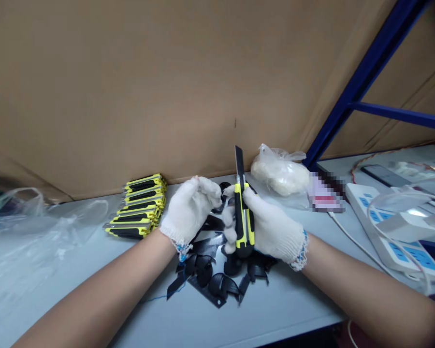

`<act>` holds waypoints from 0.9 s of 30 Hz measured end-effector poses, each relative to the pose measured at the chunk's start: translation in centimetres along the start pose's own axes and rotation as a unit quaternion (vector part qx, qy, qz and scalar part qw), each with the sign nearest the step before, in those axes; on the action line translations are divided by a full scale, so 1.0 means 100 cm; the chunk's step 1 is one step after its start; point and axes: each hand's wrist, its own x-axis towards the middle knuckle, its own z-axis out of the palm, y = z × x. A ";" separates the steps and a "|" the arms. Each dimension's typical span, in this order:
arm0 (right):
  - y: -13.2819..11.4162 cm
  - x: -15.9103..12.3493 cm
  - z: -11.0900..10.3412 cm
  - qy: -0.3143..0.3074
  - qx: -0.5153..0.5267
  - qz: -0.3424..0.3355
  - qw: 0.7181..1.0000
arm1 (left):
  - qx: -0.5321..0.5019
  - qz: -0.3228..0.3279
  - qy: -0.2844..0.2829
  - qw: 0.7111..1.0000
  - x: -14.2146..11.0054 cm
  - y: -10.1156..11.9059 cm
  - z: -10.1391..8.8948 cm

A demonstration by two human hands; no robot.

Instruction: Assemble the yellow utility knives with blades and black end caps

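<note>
My right hand [271, 220], in a white knit glove, is wrapped round a black and yellow utility knife [244, 217]. The knife stands upright with its dark blade extended at the top. Just left of it, my left hand [192, 205], gloved the same way, has its fingers curled together; whatever they hold, if anything, is hidden. Below both hands lies a loose pile of black blades [206, 290] and curved black plastic pieces [221, 284], partly covered by the gloves. A stack of similar black and yellow utility knives [139, 205] lies to the left of my left hand.
Clear plastic bags [54, 241] spread over the left of the grey table [275, 309]. A tied bag with pale contents [281, 174] sits behind my right hand. At right are a power strip [395, 232], white cables and a blue metal frame [362, 72]. Brown cardboard [166, 87] stands behind.
</note>
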 end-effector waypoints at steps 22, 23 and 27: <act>0.024 0.001 0.017 0.135 -0.077 0.042 0.987 | 0.047 -0.187 -0.137 0.972 -0.015 -0.011 0.004; 0.023 0.001 0.017 0.141 -0.089 0.054 0.985 | 0.055 -0.177 -0.128 0.974 -0.014 -0.010 0.004; 0.020 -0.002 0.021 0.151 -0.086 0.040 0.984 | 0.057 -0.139 -0.097 0.984 -0.011 -0.012 0.005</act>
